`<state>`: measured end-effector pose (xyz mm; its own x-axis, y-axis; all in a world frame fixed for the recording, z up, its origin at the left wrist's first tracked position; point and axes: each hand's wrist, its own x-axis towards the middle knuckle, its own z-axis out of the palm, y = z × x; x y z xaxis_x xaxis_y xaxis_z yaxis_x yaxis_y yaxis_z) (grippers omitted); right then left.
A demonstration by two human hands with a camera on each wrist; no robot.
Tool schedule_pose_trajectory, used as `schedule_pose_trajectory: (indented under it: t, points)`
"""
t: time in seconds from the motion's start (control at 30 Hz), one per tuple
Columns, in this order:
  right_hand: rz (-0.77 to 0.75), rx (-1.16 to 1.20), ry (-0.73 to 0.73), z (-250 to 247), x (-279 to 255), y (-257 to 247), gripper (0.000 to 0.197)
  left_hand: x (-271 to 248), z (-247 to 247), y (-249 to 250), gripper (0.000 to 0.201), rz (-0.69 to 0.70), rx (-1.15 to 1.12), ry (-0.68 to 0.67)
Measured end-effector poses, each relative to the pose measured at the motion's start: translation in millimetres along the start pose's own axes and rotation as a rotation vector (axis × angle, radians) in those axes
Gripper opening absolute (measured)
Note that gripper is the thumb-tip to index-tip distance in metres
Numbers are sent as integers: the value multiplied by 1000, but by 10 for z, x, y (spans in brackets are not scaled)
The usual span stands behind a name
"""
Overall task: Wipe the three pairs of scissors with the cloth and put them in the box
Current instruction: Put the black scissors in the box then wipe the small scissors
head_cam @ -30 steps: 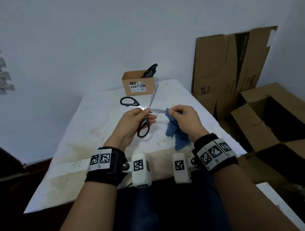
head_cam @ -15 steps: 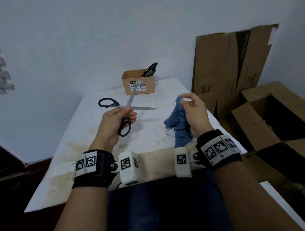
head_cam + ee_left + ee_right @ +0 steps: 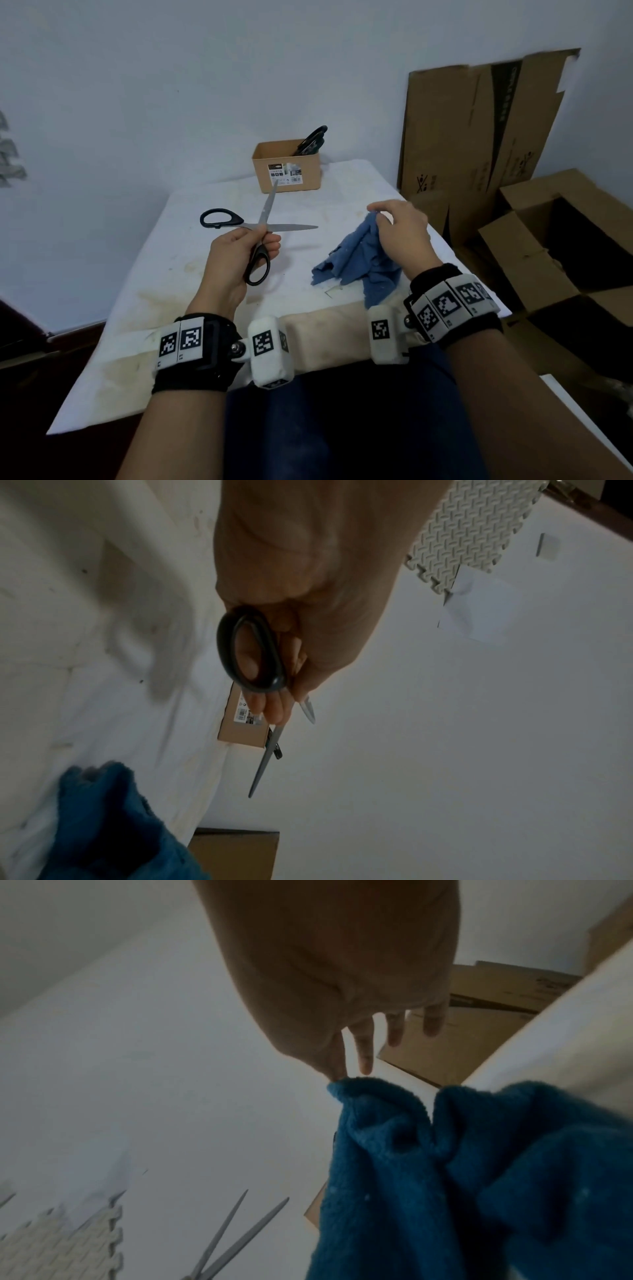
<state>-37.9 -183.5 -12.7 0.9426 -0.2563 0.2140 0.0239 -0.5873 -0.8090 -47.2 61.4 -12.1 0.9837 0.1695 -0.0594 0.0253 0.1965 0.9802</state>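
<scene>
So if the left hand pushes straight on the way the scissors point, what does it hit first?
Probably the small cardboard box: the left hand aims the open scissors toward its front, one blade tip overlapping it in the head view. Depth is unclear.

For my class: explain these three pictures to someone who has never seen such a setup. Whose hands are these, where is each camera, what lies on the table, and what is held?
No machine here: a person works with bare hands, wearing bands with black-and-white markers and a small camera on each wrist. The wide picture comes from a camera on the head, looking down. The other two look along each hand from the wrist.

The left hand grips the open scissors near the pivot, blades spread. The right hand pinches the top of a blue cloth, whose lower part rests on the white table.

At the far end of the table stands a small cardboard box with black scissor handles sticking out. How many pairs are inside cannot be told. Bigger cartons stand to the right, off the table.
</scene>
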Motion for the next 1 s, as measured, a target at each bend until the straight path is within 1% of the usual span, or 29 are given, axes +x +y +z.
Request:
schedule_pose_trajectory:
  t: [0.07, 0.13, 0.17, 0.23, 0.3, 0.33, 0.43, 0.47, 0.5, 0.57, 0.63, 0.67, 0.73, 0.8, 0.83, 0.87, 0.93, 1.0]
  points:
    - [-102, -127, 17, -59, -23, -79, 25, -2, -1, -5, 17, -1, -4, 3]
    - [-219, -169, 3, -98, -58, -170, 23, -6, 3, -1, 18, 1, -2, 6]
    - [-277, -166, -32, -106, -74, -212, 25, -7, 4, 2, 18, 2, -4, 7]
    - [-358, -116, -155, -87, -105, -286, 32, -7, 7, 9, 18, 5, -12, 9]
    - [-368, -92, -284, -44, -153, -341, 32, -7, 8, 9, 17, 3, -16, 3]
    - [-364, -132, -345, -12, -164, -344, 35, -10, 9, 7, 17, 1, -16, -1]
    - [-310, -449, -473, 119, -136, -299, 50, -20, -13, 5, 17, -3, -9, -8]
    - [-278, -526, -491, 147, -121, -283, 52, -27, -24, 8, 17, -4, -1, -14]
    - [-256, -567, -490, 172, -107, -266, 50, -33, -33, 11, 17, -5, 10, -21]
    - [-252, -597, -413, 199, -98, -237, 32, -46, -46, 17, 17, -5, 37, -40]
    - [-231, -519, -314, 198, -94, -217, 13, -54, -54, 29, 17, 2, 82, -63]
    - [-217, -440, -273, 182, -86, -209, 10, -58, -57, 37, 18, 8, 106, -77]
    - [-207, -246, -165, 119, -72, -204, 13, -74, -56, 58, 19, 17, 151, -113]
    - [-222, -11, 32, 41, -62, -222, 17, -97, -44, 84, 18, 24, 190, -157]
    - [-212, 110, 122, 8, -65, -238, 14, -109, -33, 98, 19, 27, 206, -176]
    - [-198, 221, 171, -19, -66, -253, 9, -120, -22, 111, 19, 29, 220, -193]
    - [-147, 403, 177, -34, -77, -284, 9, -141, 4, 128, 18, 31, 233, -214]
    - [-104, 525, 125, -20, -95, -304, 3, -161, 29, 134, 17, 29, 225, -223]
